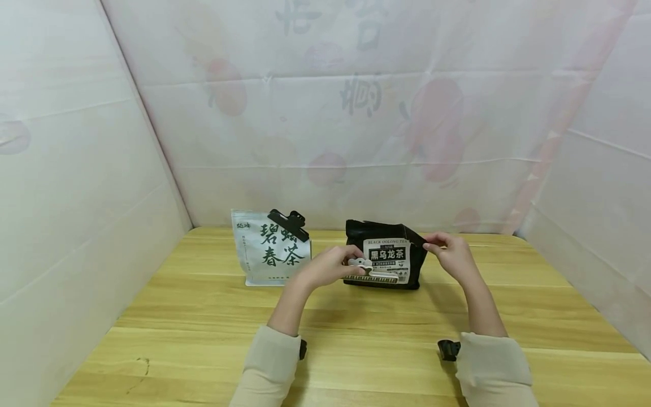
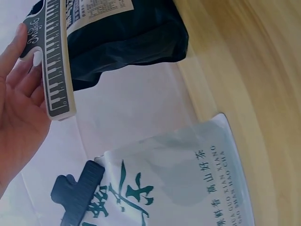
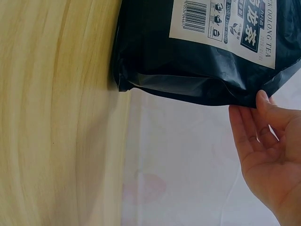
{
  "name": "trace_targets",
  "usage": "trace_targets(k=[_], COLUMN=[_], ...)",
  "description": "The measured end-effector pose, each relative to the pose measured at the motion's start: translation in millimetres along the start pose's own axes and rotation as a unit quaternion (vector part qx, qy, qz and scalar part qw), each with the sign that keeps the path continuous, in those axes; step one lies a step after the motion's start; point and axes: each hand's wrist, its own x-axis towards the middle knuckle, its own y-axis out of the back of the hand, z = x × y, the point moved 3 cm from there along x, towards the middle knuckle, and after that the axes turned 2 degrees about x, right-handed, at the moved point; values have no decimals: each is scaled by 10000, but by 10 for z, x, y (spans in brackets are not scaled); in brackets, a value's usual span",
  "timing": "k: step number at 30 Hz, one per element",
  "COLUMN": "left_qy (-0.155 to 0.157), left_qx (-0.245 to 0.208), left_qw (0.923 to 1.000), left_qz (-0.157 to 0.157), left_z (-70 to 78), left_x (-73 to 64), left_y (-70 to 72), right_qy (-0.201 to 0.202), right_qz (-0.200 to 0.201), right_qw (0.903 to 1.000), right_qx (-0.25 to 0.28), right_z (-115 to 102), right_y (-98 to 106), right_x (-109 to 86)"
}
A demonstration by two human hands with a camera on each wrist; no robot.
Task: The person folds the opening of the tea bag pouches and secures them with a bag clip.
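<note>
My left hand (image 1: 333, 265) pinches a bag clip (image 2: 57, 61) by its handles, its long bar printed with piano keys and the word Music. The clip is in front of a black oolong tea bag (image 1: 386, 229), which stands on the table with its top folded over. My right hand (image 1: 452, 254) pinches the upper right corner of that bag between thumb and fingers, as the right wrist view (image 3: 268, 136) also shows. To the left stands a white tea bag (image 1: 254, 249) with green lettering, its upper right corner held by a black clip (image 1: 290, 223).
The wooden table (image 1: 203, 350) ends at a pale printed cloth (image 1: 285, 130) behind the bags. More cloth walls rise at the left and right sides. Black wrist devices (image 1: 448, 350) sit at both sleeve cuffs.
</note>
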Motion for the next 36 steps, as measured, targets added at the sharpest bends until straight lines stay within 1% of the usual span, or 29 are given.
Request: trace_targets(k=[4,10,13,16,24,33,36], left_qy=[3,194,278,279,-14,-143,-195], left_qx=[-43,-82,-22,58,493,560,734], left_qw=[9998,9980,9973,9967,9920,9892,9866], left_qz=[211,589,673,762,1163,1348,1442], left_z=[55,141,194,257,421,626,712], left_x=[10,23,31,40,116,269,337], left_y=[19,58,80,107,227,385,444], right_qy=[3,17,13,11,-28,64,72], right_qz=[1,3,2,2,-23,52,46], right_qw=[10000,10000,10000,10000,10000,9999,9999], right_qx=[12,16,16,27,86,76,66], right_z=[-1,4,5,4,3,6,1], right_y=[-1,-1,1,2,1,-1,1], right_x=[1,8,8,7,4,20,18])
